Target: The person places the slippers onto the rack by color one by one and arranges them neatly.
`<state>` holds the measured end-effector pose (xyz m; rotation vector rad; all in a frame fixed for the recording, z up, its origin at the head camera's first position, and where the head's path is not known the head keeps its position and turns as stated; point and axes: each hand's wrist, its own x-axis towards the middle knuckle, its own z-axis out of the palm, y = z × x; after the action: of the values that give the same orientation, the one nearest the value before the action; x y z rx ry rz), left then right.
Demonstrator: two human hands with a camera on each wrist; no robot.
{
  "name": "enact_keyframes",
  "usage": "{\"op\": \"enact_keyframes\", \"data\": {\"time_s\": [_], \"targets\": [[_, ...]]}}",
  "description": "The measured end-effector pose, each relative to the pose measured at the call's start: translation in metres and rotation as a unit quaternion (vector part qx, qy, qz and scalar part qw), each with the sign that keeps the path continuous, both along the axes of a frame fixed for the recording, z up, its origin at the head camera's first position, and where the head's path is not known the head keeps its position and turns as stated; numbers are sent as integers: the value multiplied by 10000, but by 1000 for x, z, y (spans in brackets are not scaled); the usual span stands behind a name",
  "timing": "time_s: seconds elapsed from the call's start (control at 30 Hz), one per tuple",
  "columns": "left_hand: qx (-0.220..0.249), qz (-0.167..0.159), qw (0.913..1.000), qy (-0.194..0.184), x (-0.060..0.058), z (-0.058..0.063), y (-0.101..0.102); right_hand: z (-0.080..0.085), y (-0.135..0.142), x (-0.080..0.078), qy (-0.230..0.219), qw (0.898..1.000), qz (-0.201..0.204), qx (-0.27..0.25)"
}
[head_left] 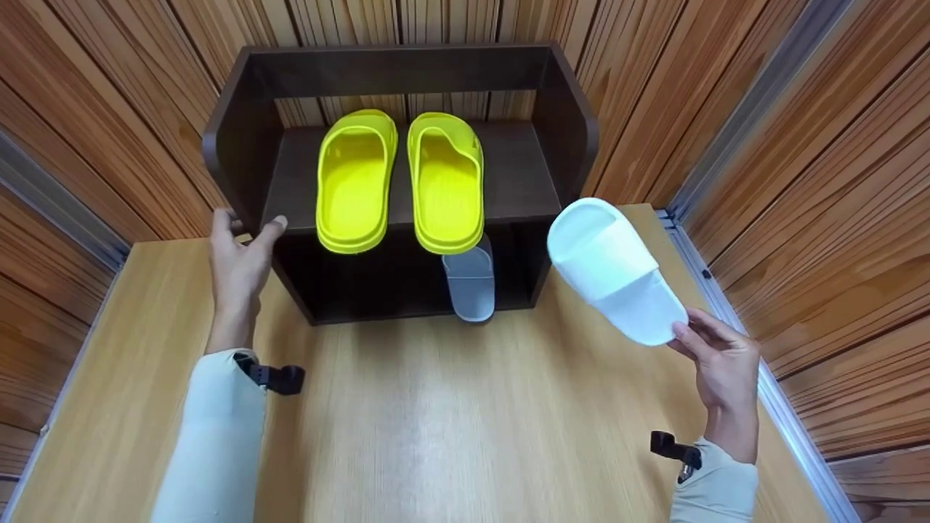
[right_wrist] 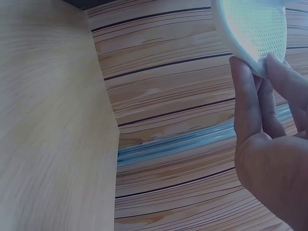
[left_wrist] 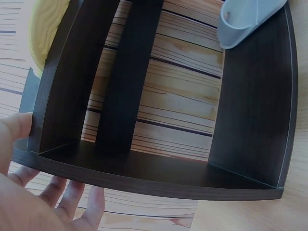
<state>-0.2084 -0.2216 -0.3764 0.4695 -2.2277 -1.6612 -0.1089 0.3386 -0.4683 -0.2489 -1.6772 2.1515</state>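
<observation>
My right hand (head_left: pixel 729 367) pinches the heel end of a white slide slipper (head_left: pixel 631 299) between thumb and fingers, to the right of a dark brown shoe rack (head_left: pixel 510 171). In the right wrist view the textured insole of that slipper (right_wrist: pixel 257 29) shows above the fingertips. At the rack's left side, my left hand (head_left: pixel 241 263) grips the edge, thumb on the upper shelf and fingers along the outer side panel. Two yellow clogs (head_left: pixel 354 190) stand side by side on the upper shelf. A pale grey-looking slide slipper (head_left: pixel 472 290) lies in the lower compartment, toward the right.
The rack stands on a light wooden tabletop (head_left: pixel 429 428), against a wood-plank wall (head_left: pixel 94 94). Metal rails (head_left: pixel 755 341) run along the surface's right and left edges. Each wrist carries a small black camera mount (head_left: pixel 280 379).
</observation>
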Motion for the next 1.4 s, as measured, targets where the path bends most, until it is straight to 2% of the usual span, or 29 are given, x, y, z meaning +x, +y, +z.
{"op": "enact_keyframes", "data": {"time_s": [0.17,0.43,0.63,0.77,0.93,1.2,1.4], "targets": [[36,22,10000,71,-1,1,1,-4,-4,-2,169,9993,312,128],[-51,-27,9999,-125,0,0,-1,-12,-15,-7,463,9954,802,246],[-40,-4,10000,-1,0,-2,1,-18,-24,-8,154,9942,903,559],[9,-34,10000,64,0,-1,1,-24,-32,-12,130,9924,1085,565],[0,-15,10000,58,0,-1,0,-30,-47,-17,-151,9907,1198,630],[28,-6,10000,-23,0,-2,-1,-41,-71,-22,-543,9873,1391,535],[10,-12,10000,24,0,-2,-1,-45,-85,-26,-804,9860,1391,439]]}}
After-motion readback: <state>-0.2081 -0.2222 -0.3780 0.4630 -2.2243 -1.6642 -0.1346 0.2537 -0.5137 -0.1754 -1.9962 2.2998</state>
